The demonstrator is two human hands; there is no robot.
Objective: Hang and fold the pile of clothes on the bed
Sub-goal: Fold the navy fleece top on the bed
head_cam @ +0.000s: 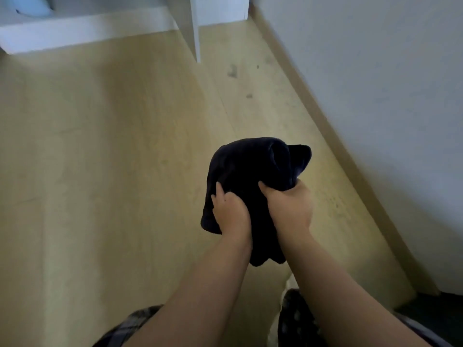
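Note:
A bunched dark navy garment [248, 166] hangs in the air in front of me over the wooden floor. My left hand [231, 212] grips its left side, fingers curled into the cloth. My right hand [290, 206] grips the right side, with fabric spilling over the top of it. A loose end of the garment dangles between my forearms. The bed and the clothes pile are out of sight.
Light wooden floor [112, 159] stretches ahead. A white wall [375, 83] with a skirting board runs along the right. White furniture [82, 28] with an upright panel [194, 28] stands at the top. My patterned clothing shows at the bottom edge.

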